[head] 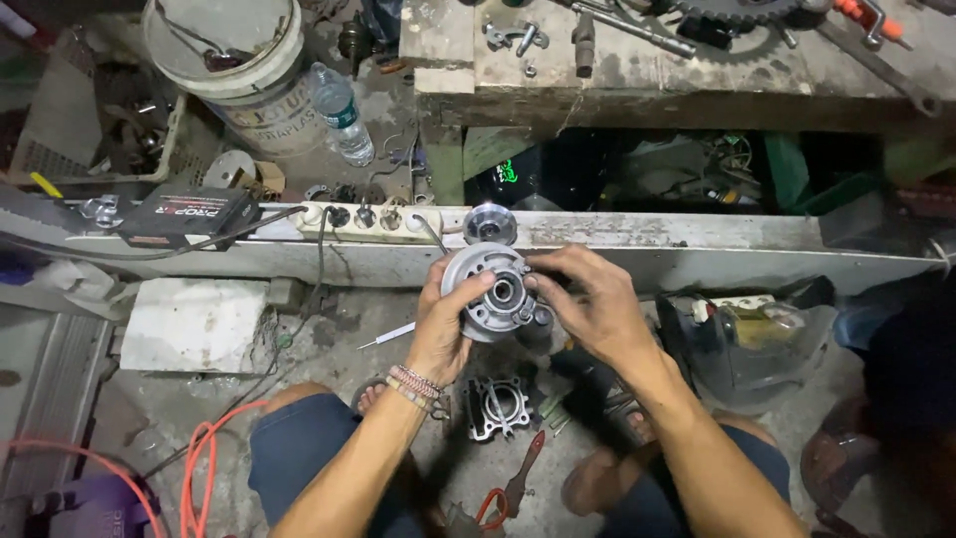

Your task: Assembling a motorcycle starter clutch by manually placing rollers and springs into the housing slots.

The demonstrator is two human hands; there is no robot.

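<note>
A round grey metal engine part with a hub and holes is held up between both hands above my knees. My left hand, with bead bracelets at the wrist, grips its left rim, thumb on the face. My right hand holds its right edge, fingers at the rim near the hub. Below them, on the floor between my feet, lies a square grey engine block piece. A second shiny round metal part rests on the ledge just behind the held part.
A white power strip and a black box sit on the ledge. A white bucket and plastic bottle stand behind. Orange cable and red-handled pliers lie on the floor. A workbench holds several tools.
</note>
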